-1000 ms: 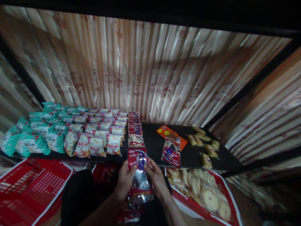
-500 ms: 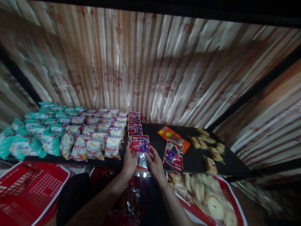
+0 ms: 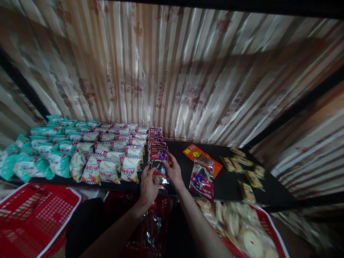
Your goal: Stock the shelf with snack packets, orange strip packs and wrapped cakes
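One red packet [image 3: 159, 154] at shelf edge [image 3: 225, 189]

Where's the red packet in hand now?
Head view, centre: the red packet is on the black shelf, between left hand and right hand, right of the striped bags.

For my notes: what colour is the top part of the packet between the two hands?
The packet is red with a blue patch on top; head view.

Shop: snack packets [image 3: 107, 157] rowed on shelf [image 3: 228, 182].
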### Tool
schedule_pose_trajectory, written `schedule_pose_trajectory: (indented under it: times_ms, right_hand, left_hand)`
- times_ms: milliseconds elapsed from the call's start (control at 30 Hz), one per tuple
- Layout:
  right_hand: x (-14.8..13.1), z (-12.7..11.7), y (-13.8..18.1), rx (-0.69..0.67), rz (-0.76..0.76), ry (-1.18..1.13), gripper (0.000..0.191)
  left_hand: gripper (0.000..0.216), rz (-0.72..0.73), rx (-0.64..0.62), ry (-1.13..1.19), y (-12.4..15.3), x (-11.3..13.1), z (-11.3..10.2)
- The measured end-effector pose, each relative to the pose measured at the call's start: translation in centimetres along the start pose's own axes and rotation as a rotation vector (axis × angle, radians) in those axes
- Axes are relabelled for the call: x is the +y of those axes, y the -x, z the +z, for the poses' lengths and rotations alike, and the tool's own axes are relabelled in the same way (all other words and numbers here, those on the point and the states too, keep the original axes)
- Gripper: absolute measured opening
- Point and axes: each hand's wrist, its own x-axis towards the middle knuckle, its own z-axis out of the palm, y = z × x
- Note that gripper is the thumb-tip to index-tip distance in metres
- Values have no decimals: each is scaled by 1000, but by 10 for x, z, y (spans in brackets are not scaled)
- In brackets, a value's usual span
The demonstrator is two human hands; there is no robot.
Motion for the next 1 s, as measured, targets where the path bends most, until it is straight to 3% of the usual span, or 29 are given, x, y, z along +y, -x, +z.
schedule_pose_trajectory:
  times_ms: [300,567,733,1000]
  right_hand:
    - [20,0,-8,87,90,-129,63]
    - [7,-5,-18,138,66,-186,65]
    - [9,6,-19,73,38,-60,61]
    - [11,13,-10,88,-63,460,45]
  left_hand:
    - [44,57,13,-85,6,-12,3]
    - [47,132,60,-32,20,-21,-9]
    - [45,258,115,-114,24,-26,-8]
    - [44,356,79,-212,10,-24,2]
